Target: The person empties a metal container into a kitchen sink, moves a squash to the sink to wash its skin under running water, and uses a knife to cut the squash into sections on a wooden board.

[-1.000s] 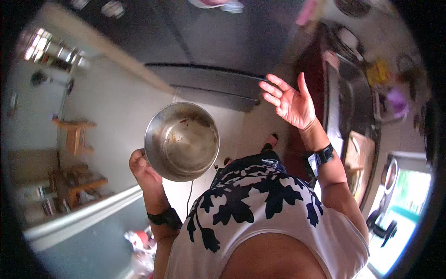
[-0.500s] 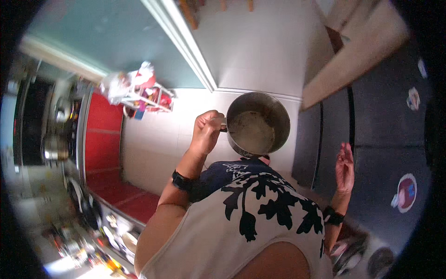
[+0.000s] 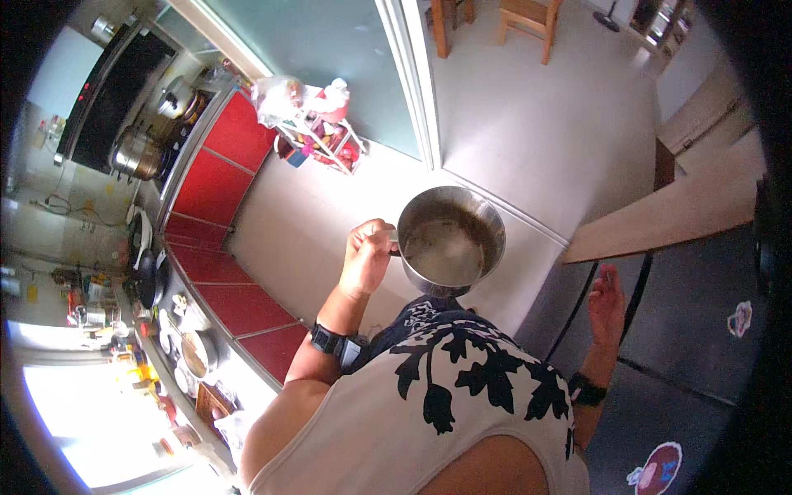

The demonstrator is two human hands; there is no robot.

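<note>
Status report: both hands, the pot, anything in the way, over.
Left hand gripping pot by handle. Right hand seemingly empty, near dark doors. Pot lidless, held above floor. Nothing seen blocking it.

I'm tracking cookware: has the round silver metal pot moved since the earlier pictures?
Yes; the pot now appears farther from the dark grey refrigerator, nearer the white doorframe.

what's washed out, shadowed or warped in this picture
In the head view, the window at lower left is blown out to white; the black range hood bends with the fisheye distortion; the pot in the left hand shows a shadowed inner wall but a paler bottom.
</note>
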